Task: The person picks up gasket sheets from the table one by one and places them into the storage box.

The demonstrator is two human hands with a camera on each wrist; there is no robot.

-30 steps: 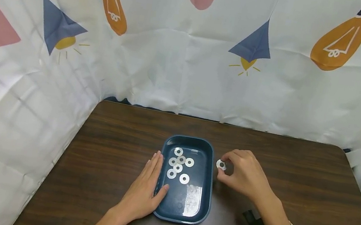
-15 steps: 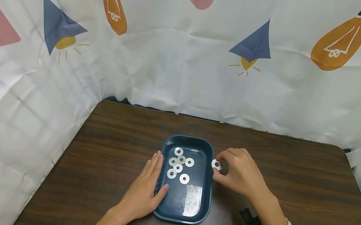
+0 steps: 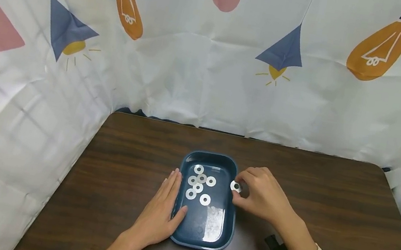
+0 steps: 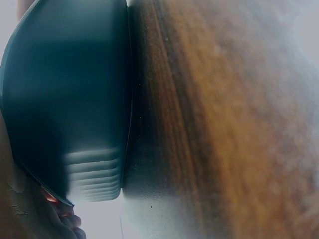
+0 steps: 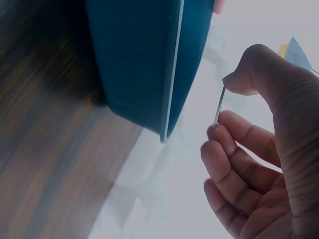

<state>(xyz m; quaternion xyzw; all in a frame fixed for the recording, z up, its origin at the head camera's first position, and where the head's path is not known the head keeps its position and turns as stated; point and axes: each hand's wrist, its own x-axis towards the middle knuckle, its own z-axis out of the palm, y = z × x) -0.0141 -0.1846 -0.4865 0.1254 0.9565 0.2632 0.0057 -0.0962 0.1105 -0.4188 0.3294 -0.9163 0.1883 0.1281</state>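
Thumb and fingers of my right hand [image 3: 262,194] pinch a flat metal washer [image 3: 235,186] by its edges, over the right rim of a blue tray [image 3: 205,241]. From the right wrist, the washer [image 5: 220,105] appears edge-on between thumb and fingertip, apart from the tray's wall [image 5: 134,64]. My left hand [image 3: 158,210] rests along the tray's left side with straight fingers, its thumb over the rim. Several washers lie flat in the tray's far half, some overlapping, among them a nearer washer [image 3: 205,199]. In the left wrist view the tray's outer wall [image 4: 65,99] fills the left side.
The tray stands on a dark wood-grain table [image 3: 133,153]. Behind the table hangs a white curtain [image 3: 172,77] printed with lamps and bulbs. A black wrist strap piece [image 3: 276,247] sits below the right wrist.
My right hand has moved left with the washer, from beside the tray to over its right rim. The left hand and the washers in the tray have stayed in place.
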